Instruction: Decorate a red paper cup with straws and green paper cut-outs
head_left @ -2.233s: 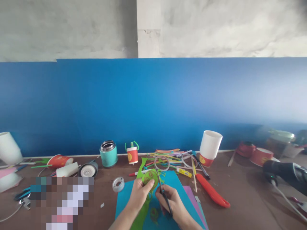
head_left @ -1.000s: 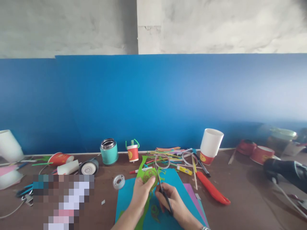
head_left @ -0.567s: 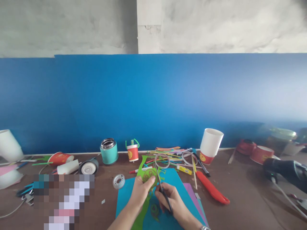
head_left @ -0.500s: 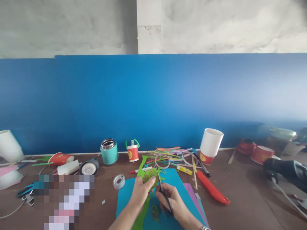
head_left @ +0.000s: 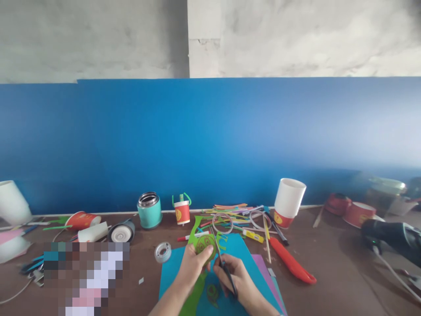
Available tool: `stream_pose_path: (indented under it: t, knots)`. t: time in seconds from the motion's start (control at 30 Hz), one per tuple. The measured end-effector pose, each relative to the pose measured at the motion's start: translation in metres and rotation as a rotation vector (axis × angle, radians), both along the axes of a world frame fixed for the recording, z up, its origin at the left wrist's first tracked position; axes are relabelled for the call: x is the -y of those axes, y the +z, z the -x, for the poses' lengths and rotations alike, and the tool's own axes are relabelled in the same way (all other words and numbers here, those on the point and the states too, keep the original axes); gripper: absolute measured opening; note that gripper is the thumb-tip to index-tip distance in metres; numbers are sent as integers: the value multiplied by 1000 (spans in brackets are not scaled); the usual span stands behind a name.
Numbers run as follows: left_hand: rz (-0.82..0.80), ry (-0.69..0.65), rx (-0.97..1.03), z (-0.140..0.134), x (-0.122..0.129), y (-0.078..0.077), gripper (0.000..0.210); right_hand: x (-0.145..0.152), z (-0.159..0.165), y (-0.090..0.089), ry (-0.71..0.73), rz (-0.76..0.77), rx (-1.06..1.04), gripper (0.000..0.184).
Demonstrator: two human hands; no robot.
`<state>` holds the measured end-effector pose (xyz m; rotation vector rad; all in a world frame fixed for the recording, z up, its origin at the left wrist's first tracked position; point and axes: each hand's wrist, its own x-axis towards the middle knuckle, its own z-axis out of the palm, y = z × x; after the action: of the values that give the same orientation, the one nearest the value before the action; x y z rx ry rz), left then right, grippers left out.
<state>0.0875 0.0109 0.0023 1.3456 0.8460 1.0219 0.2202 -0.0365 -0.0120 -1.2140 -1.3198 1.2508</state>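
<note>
Pinched between the thumb and fingers of my left hand (head_left: 194, 263) is a round green paper cutout (head_left: 204, 244) with brown drawn lines. My right hand (head_left: 237, 273) grips black-handled scissors (head_left: 226, 271), whose blades point up and away along the cutout's right edge. Beneath both hands lies a blue sheet (head_left: 256, 281). A small green drawn piece (head_left: 213, 293) rests on it below my hands, and green scraps (head_left: 222, 241) lie near the blade tips. Part of a longer green paper strip (head_left: 194, 298) runs under my left hand.
Behind the blue sheet are a heap of colored sticks (head_left: 230, 211), a tape roll (head_left: 163, 252), a glue stick (head_left: 253, 235) and a teal jar (head_left: 149, 213). White cups (head_left: 289, 199) stand at right. A red balloon-like piece (head_left: 292, 262) lies beside the purple sheet (head_left: 268, 276).
The view has tipped slightly, so the scene sits a little lower. Both hands keep nearly the same place, and a green scrap by the blade tips has shifted slightly.
</note>
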Motion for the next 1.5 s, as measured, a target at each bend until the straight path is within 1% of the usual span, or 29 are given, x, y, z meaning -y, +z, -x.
stream_pose_path:
  t: [0.2, 0.37, 0.53, 0.83, 0.97, 1.13, 1.27, 1.37, 1.5]
  knots:
    - [1, -32, 6, 2, 0, 2, 28, 1, 0, 0, 5, -7, -5, 34]
    - [12, -54, 3, 3, 1, 8, 29, 1, 0, 0, -1, 15, 5, 35]
    - [35, -97, 35, 5, 2, 12, 28, 0, 0, 0, 9, 0, 12, 35]
    - [37, -142, 27, 8, 0, 13, 28, 2, 0, 4, 11, 12, 36, 36]
    - [33, -156, 15, 10, 2, 18, 29, 2, 0, 7, 4, 33, 51, 35]
    - [52, -190, 15, 13, 2, 27, 29, 2, 0, 6, 16, 45, 60, 32]
    - [85, -209, 22, 14, 1, 29, 28, 2, 1, 6, 11, 60, 62, 30]
    - [104, -164, 48, 11, 1, 27, 29, 2, 1, 6, -4, 66, 53, 30]
    - [172, 16, 95, 1, 5, 23, 34, 1, 1, 6, -26, 53, 30, 31]
